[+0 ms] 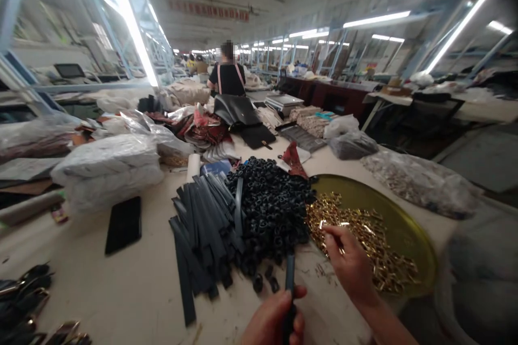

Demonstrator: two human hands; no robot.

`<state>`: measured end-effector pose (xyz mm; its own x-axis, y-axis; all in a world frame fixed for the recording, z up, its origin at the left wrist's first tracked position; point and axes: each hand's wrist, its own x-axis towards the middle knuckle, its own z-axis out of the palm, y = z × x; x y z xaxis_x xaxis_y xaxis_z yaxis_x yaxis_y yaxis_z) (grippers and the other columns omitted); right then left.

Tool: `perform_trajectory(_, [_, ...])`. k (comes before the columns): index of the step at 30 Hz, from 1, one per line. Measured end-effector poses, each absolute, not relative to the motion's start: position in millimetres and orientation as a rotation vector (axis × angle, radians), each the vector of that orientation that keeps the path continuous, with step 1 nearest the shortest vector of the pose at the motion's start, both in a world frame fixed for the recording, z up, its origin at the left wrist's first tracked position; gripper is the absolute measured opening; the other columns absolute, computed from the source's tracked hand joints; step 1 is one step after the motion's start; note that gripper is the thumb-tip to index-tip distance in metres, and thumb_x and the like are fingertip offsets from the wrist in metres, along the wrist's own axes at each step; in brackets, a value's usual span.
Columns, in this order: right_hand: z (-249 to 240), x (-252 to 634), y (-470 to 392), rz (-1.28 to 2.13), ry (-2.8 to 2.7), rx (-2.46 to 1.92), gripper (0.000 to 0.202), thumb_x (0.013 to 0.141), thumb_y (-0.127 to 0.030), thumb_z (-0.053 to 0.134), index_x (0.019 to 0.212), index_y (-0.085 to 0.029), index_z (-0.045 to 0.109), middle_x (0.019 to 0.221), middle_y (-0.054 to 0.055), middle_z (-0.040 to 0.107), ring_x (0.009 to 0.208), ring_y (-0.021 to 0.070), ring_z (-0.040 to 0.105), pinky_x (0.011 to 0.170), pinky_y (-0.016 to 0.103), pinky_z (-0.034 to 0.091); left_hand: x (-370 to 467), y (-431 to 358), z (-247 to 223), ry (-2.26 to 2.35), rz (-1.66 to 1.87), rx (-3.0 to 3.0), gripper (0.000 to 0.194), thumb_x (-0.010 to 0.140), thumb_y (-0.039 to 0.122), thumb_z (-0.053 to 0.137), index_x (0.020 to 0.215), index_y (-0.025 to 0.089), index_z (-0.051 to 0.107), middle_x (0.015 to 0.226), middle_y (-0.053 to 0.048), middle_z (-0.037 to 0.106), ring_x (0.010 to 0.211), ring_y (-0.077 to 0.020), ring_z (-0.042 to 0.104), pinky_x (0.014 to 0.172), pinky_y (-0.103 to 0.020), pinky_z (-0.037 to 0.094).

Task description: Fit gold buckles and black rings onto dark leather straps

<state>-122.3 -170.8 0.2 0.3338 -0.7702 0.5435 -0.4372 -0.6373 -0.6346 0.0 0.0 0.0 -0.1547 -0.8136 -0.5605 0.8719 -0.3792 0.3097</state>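
Note:
My left hand [273, 321] at the bottom edge grips one dark leather strap [290, 276], held upright. My right hand [348, 261] reaches over the pile of gold metal buckles [366, 242] and pinches one small buckle [328, 224] between its fingertips. The buckles lie on a round brass-coloured tray [404, 221]. Left of the tray is a heap of small black loops [271, 205], and beside it a stack of dark flat straps [202, 226].
White plastic bags [109, 170] and a black flat piece [123, 223] lie on the left of the table. Clear bags of metal parts [416, 180] sit at right. Leather pieces and a black bag [234, 110] pile up further back, where a person [227, 75] stands.

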Motion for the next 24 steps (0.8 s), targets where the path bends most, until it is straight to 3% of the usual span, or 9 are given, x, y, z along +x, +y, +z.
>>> perform_trajectory(3, [-7.5,-116.1,-174.9,-1.228,1.087,-2.242,0.015,0.084,-0.024,0.044,0.093,-0.019,0.056,0.087,0.006,0.060,0.081,0.0163,0.056,0.074,0.029,0.046,-0.5,-7.1,-0.2,0.013,-1.800,0.751,0.043,0.077,0.041,0.058,0.109,0.013,0.053,0.058,0.003,0.049,0.043,-0.0048,0.043,0.044,-0.017,0.030])
perform_trajectory(10, [-5.9,-109.0,-182.7,-1.102,1.012,-2.470,0.016,0.084,-0.018,0.043,0.095,-0.019,0.055,0.087,0.006,0.060,0.083,0.0171,0.056,0.076,0.030,0.045,1.2,-10.9,0.2,0.039,-1.821,0.760,0.048,0.072,0.043,0.062,0.110,0.014,0.051,0.059,0.004,0.049,0.044,-0.0043,0.043,0.045,-0.017,0.028])
perform_trajectory(16, [9.6,-92.4,-197.6,-0.707,1.091,-2.796,0.014,0.083,-0.024,0.049,0.085,-0.018,0.062,0.080,0.005,0.061,0.077,0.0189,0.055,0.073,0.030,0.042,-1.1,-11.2,2.4,0.062,-1.827,0.784,0.039,0.081,0.038,0.048,0.111,0.012,0.050,0.058,0.002,0.050,0.042,-0.0059,0.043,0.043,-0.018,0.033])
perform_trajectory(24, [3.4,-86.6,-192.7,-0.522,1.121,-2.821,0.015,0.082,-0.023,0.048,0.079,-0.016,0.060,0.080,0.008,0.058,0.076,0.0213,0.053,0.069,0.031,0.038,4.8,-7.3,10.6,0.098,-1.864,0.706,0.033,0.083,0.027,0.042,0.111,0.011,0.049,0.085,-0.008,0.060,0.065,-0.0130,0.059,0.050,-0.019,0.044])
